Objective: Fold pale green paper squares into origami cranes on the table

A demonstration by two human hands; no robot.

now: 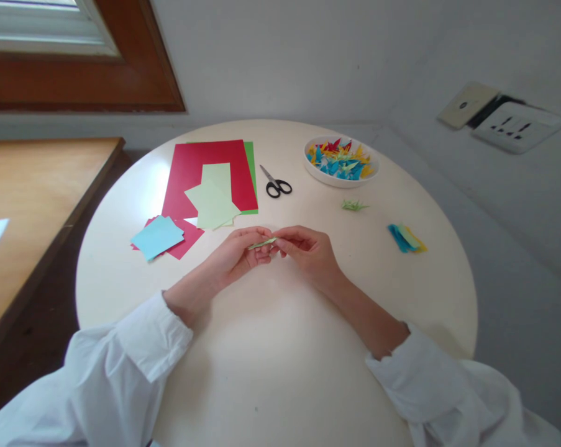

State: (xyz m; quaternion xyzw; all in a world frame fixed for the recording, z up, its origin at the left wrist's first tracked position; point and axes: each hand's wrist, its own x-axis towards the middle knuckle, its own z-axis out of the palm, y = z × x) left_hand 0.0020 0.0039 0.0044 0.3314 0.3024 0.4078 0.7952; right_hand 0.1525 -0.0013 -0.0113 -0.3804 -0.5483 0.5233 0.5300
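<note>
The green strip [261, 244] lies between the two hands, above the table [280, 347]. The left hand [243, 251] has thumb and curled fingers closed along much of its length, likely to keep so thin a piece from bending. The right hand [310, 254] pinches the strip's right end between thumb and forefinger, probably because a tip that small leaves room for little more; how hard the fingertips press, I cannot tell.

Just beyond the left fingers, pale sheets [215, 192] overlap on a red sheet [205, 155] with a green sheet [251, 161] under it; stacked so, they seem to save space. Left of those fingers, blue squares [158, 237] rest on red squares [187, 239], perhaps sorted by colour. Scissors [273, 182] lie straight beyond where the fingertips meet, handles nearer the hands, an easy way round for picking up.

Beyond the right fingers and to their right, a bowl [338, 182] holds many folded pieces [338, 166], its wall presumably stopping them from scattering. Nearer those fingers sit loose green pieces [352, 205]; farther right, a pile [404, 239] of coloured strips stands well apart, which gives the fingers room.
</note>
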